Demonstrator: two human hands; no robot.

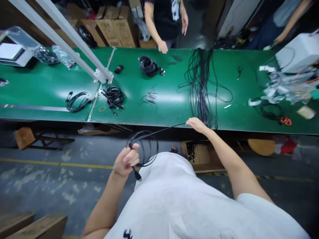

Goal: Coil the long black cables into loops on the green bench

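My left hand [126, 160] is closed round a loosely coiled black cable [150, 150], held in front of my body off the table. A plug [138, 176] hangs below that fist. From the coil a length of the cable runs taut to my right hand [196, 124], whose fingers pinch it near the table's front edge. Just beyond my right hand, a long bundle of loose black cables [201, 83] lies across the green table [169, 111] and over its far edge.
Coiled cables [113, 96] lie left, and a larger coil [148, 66] sits near a co-worker's hand [162, 46]. Several short ties [149, 98] lie mid-table. A metal post [74, 49] stands left. Orange-handled scissors [285, 121] and plastic bags [281, 86] lie right. Below is an open carton [209, 157].
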